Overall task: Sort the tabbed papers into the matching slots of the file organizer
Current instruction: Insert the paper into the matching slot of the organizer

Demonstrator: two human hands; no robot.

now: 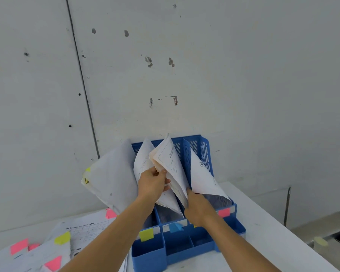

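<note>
With the left hand (152, 182) pinching the sheaf of papers (170, 163) in the middle slot of the file organizer (206, 154) and the right hand (194, 207) gripping its lower edge, limp sheets could buckle into the neighbouring slot.

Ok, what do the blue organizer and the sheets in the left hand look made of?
The file organizer looks like blue moulded plastic with a dull sheen: slotted walls, rounded edges. The sheets pinched by the left hand look like thin matte printed paper: they curl and fan apart. The yellow tab on the front is probably sticky-note paper.
</note>
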